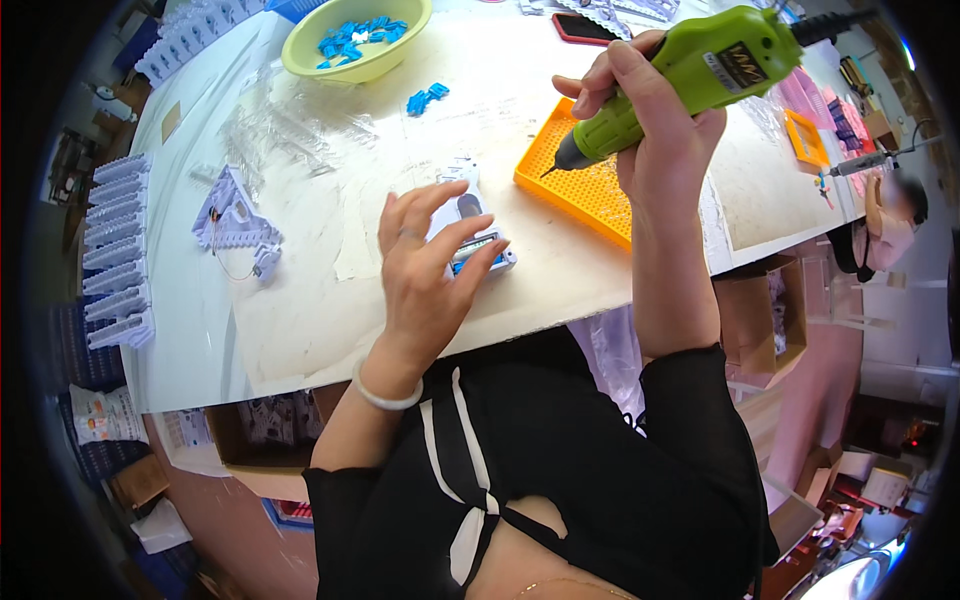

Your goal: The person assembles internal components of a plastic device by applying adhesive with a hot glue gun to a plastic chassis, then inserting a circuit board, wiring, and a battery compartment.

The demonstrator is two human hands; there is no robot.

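Note:
My right hand [665, 140] is wrapped round a green electric screwdriver [690, 75], raised above the right side of the table. Its thin bit points down and left, in the air over an orange perforated tray [590, 190]. My left hand [425, 255] has its fingers apart, over a small pale plastic housing [470, 205] with a blue piece inside its near end. The fingers hide part of the housing, and I cannot tell whether they touch it. Left of it lies a pale triangular plastic part [235, 215] with a thin wire and a small block.
A yellow bowl [300, 60] of blue pieces stands at the back, with loose blue pieces [427, 99] in front. Ribbed white parts [118, 250] line the left edge. A red-edged phone [585, 29] lies far back. Another person [890, 225] sits beyond the table's right side.

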